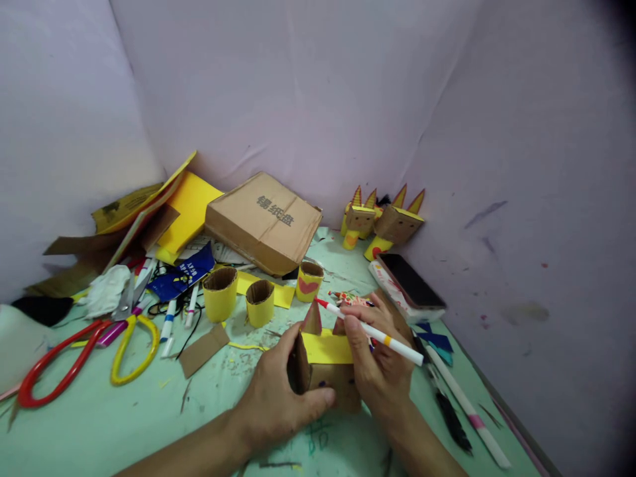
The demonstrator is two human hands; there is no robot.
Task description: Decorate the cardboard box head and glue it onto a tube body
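Observation:
A small cardboard animal head (328, 348) with a yellow strip across its top and pointed ears sits low in the middle. My left hand (281, 391) is closed around its left side, thumb on the front. Between the fingers of my right hand (380, 351) is a white marker (387, 340) with an orange band, its red tip pointing left near the ears. That hand also rests against the head's right side. Behind stand yellow-wrapped cardboard tubes (220, 295), (260, 303), and one tube with a pink heart (309, 281).
Scissors (134, 351) with red and yellow handles lie left, near markers and a blue packet (183, 273). A cardboard box (263, 222) and yellow sheets (191, 205) are behind. Finished animal figures (397, 225), a phone (412, 281) and a white marker (467, 404) are on the right.

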